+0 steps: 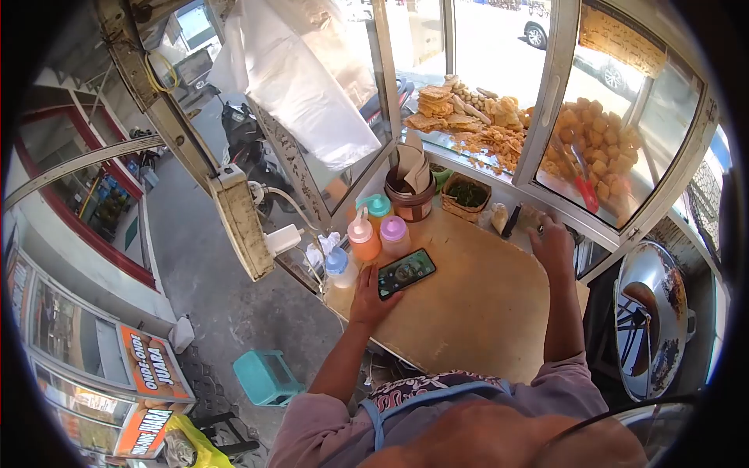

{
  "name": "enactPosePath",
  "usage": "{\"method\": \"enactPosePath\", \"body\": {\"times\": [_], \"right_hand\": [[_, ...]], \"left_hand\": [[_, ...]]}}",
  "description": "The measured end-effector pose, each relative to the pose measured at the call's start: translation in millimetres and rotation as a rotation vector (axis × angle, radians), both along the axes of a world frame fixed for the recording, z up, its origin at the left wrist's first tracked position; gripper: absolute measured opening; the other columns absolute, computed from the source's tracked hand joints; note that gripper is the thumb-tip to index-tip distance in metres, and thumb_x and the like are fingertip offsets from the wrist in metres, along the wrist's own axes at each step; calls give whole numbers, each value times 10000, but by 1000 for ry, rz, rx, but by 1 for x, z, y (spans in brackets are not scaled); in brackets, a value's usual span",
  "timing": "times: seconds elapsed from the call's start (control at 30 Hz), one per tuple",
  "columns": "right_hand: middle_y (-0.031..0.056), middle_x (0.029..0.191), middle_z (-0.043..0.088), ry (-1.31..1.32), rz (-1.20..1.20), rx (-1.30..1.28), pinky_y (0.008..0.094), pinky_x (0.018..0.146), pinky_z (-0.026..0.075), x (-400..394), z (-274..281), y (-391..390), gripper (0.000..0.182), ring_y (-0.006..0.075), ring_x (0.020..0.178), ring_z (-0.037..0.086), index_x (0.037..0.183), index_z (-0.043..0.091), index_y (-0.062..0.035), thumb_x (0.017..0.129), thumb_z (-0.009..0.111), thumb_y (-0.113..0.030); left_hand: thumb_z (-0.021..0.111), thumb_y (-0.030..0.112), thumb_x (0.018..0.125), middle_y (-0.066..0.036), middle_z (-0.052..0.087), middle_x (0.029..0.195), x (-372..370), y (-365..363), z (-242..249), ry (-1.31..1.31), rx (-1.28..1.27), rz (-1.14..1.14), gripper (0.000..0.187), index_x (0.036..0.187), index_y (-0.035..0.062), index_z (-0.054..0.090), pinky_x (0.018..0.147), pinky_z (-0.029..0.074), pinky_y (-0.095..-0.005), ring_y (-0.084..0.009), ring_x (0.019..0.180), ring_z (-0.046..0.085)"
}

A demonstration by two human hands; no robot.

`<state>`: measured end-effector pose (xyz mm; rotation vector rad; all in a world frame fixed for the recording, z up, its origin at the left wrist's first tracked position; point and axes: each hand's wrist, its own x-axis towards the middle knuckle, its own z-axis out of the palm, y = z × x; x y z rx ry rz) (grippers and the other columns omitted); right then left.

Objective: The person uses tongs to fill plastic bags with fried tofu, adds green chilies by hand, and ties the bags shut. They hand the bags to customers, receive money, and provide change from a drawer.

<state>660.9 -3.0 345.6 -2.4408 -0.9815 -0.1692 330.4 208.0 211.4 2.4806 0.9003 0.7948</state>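
My left hand (pixel 372 299) lies flat on the wooden table, its fingers stretched out and its thumb touching the near left end of a phone (pixel 406 273) with a lit screen. Just beyond it stand squeeze bottles: a blue-capped one (pixel 340 267), an orange one (pixel 363 236) and a purple-capped one (pixel 395 234). At the table's far right edge, my right hand (pixel 552 243) is bent around something that I cannot make out. A black-handled knife (pixel 512 222) lies just left of those fingers.
A brown tub (pixel 409 204) and a basket of green chillies (pixel 466 193) stand at the back. Behind glass are fried snacks (pixel 488 129) and red-handled tongs (pixel 585 193). White plastic bags (pixel 304 86) hang at left; a large wok (pixel 651 312) stands right.
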Motion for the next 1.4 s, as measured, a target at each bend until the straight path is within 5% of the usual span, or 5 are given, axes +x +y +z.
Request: {"method": "enactPosePath", "body": {"times": [0.23,0.47,0.73,0.97,1.4], "right_hand": [[133,1044,615,-1029,329,340,434,1068,335,3,112,97,154,322,1112,514,827,658,-6,701,623,-88],[110,942,611,-941,288,-254,478,1167,172,52,100,109,113,295,1145,509,687,667,-35,749,607,-108],[84,949,638,-1108,635,255,452,1113,295,-57,90,7,70,256,1241,454,769,653,-35,773,652,-105],[203,1382,312,-1253,200,522,599,999,383,-105,21,-180,422,469,1307,251,1232,462,-58,827,579,-95],[213,1239,552,-486,-727,1178,362,938,463,-84,-25,-338,545,267,1134,551,1418,324,-57,925,553,-52]], "left_hand": [[781,281,690,-268,413,1309,-7,3,-14,-237,204,-102,835,1328,-65,368,1039,354,-480,-430,1224,404],[740,144,780,-184,510,1212,4,-23,69,-609,-130,-168,604,1275,-23,438,887,482,-380,-291,1095,538],[782,185,690,-122,426,1374,19,-8,271,-264,902,-58,659,1284,99,507,1072,252,-566,-378,1281,373],[730,165,738,-51,240,1517,41,29,307,262,1257,190,647,1331,204,474,1041,188,-703,-381,1401,171],[588,75,674,-83,611,1047,16,32,338,77,1309,-90,152,814,23,614,783,500,-351,-248,1012,562]]}}
